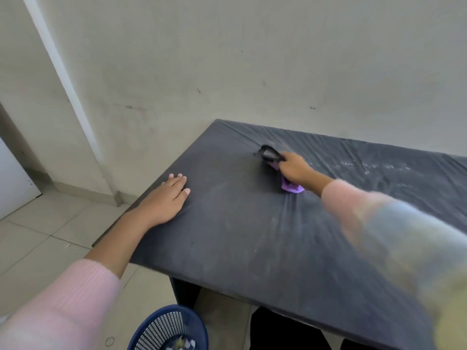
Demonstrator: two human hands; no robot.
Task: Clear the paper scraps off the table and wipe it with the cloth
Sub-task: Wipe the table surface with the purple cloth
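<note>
Right hand [293, 168] grips a bunched purple-and-dark cloth [290, 186] pressed on the far middle of the dark-covered worktop [240, 236]; left hand [165, 198] lies flat, fingers straight, near the left edge.

left hand [168, 198] flat on the surface [240, 236] near its left edge, right hand [294, 168] on a cloth [290, 186] farther back, basket [169, 329] on the floor [38, 236] in front

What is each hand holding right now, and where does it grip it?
The right hand grips the cloth bunched near its middle; the left hand holds nothing, resting flat on the table.
</note>
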